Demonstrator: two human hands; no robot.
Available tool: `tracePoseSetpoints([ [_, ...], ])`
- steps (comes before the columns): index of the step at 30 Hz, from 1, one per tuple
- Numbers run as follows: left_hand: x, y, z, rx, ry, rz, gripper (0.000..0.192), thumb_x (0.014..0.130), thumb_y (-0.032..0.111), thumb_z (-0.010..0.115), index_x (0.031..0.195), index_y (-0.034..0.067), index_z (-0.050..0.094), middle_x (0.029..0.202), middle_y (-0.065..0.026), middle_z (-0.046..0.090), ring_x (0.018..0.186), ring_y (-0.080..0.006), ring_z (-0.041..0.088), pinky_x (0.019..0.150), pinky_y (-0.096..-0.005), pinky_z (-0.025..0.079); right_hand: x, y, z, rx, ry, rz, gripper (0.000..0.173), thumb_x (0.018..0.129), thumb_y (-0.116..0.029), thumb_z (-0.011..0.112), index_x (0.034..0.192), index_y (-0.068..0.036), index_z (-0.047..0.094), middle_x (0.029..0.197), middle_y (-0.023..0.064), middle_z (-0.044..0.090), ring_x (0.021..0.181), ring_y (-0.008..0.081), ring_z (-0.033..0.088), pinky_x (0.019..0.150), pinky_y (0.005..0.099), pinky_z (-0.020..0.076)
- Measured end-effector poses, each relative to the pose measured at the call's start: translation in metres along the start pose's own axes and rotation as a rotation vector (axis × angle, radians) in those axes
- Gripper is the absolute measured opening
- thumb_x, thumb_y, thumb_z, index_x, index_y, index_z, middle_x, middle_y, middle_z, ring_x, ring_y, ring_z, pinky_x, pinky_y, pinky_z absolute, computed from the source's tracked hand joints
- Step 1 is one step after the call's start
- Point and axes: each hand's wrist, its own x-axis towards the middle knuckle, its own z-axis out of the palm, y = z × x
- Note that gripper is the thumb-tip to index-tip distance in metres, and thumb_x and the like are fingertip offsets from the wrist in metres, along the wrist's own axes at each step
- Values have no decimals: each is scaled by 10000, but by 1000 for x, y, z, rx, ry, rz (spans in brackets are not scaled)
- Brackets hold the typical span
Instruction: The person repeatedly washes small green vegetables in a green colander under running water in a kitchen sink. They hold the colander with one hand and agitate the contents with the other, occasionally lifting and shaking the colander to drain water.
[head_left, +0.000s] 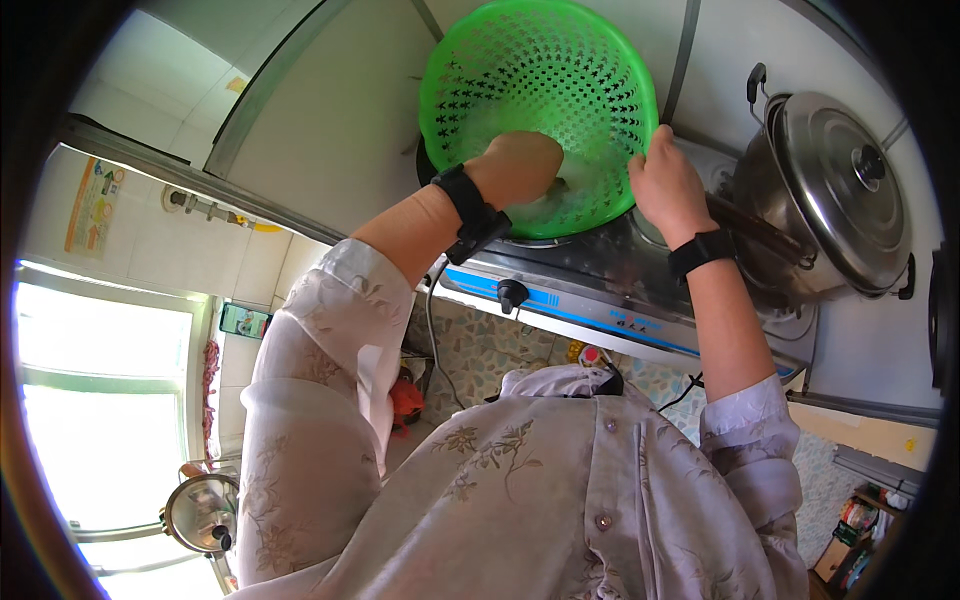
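A green plastic colander with many small holes is tilted above the left part of a gas stove. My left hand is inside it, fingers curled and turned away from view. A small dark thing shows just below those fingers; whether the hand grips it is hidden. Whitish haze, perhaps steam, blurs the colander's lower part. My right hand pinches the colander's right rim between thumb and fingers. A brown handle extends beside my right wrist, towards a large lidded steel pot.
The stove has a black knob on its front panel. A cable hangs at its left. Pale wall panels stand behind it. At the lower left, a lidded metal pot is near a bright window; a phone is on the wall.
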Motion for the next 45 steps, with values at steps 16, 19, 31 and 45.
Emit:
tracePoseSetpoints([
  [16, -7, -15, -1, -253, -144, 118, 122, 673, 111, 598, 738, 9, 611, 719, -156, 595, 679, -309, 570, 587, -378, 426, 1, -2, -1, 9, 34, -24, 215, 801, -143, 451, 904, 38, 397, 782, 262, 590, 746, 408, 586, 663, 482, 468],
  [19, -5, -16, 0, -153, -73, 25, 128, 673, 109, 596, 746, 5, 612, 723, -159, 596, 675, -300, 572, 590, -372, 425, 0, -1, -1, 4, 13, -6, 213, 801, -143, 448, 902, 37, 396, 784, 266, 589, 751, 409, 585, 671, 486, 465],
  [31, 2, -8, 0, -90, -3, -35, 125, 665, 113, 616, 748, 19, 619, 713, -141, 601, 676, -308, 575, 594, -370, 435, 0, 0, -1, -9, 13, -9, 226, 805, -153, 450, 912, 38, 391, 779, 265, 590, 741, 415, 584, 664, 485, 468],
  [45, -14, -13, -3, -85, -150, -24, 121, 652, 135, 625, 736, 48, 621, 711, -120, 597, 684, -309, 576, 579, -380, 442, 0, -1, -2, -17, 21, -39, 241, 809, -159, 450, 916, 45, 382, 787, 262, 592, 736, 409, 587, 651, 483, 471],
])
